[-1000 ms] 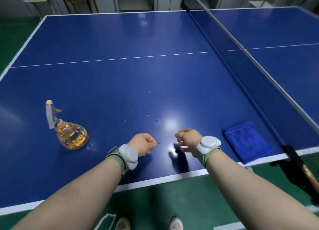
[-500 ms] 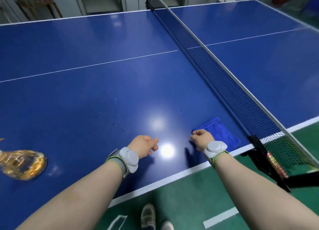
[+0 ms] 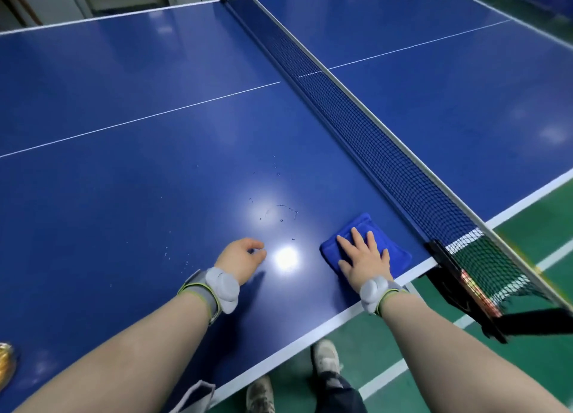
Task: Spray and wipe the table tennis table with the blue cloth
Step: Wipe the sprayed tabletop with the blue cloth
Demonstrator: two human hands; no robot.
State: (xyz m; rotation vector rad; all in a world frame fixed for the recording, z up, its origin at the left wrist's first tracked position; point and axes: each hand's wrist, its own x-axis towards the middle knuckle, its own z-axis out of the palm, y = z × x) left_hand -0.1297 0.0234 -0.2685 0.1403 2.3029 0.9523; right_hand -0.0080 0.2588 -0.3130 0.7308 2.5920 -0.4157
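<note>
The blue table tennis table (image 3: 130, 176) fills the view. A folded blue cloth (image 3: 387, 242) lies near the front edge beside the net. My right hand (image 3: 364, 259) rests flat on the cloth, fingers spread, palm down. My left hand (image 3: 242, 257) hovers just above the table to the left of the cloth, fingers loosely curled, holding nothing. Small water droplets (image 3: 280, 215) speckle the surface between and ahead of my hands. The amber spray bottle (image 3: 5, 361) shows only as a sliver at the lower left edge.
The net (image 3: 372, 133) runs diagonally from top centre to its black clamp (image 3: 459, 276) at the right front corner. The table's white front edge (image 3: 310, 332) lies just below my wrists. Green floor and my shoes (image 3: 325, 355) are below.
The view has swung right, pushing the spray bottle almost out of sight. My right hand moved right from a loose fist and now lies flat on the cloth. My left hand stayed put.
</note>
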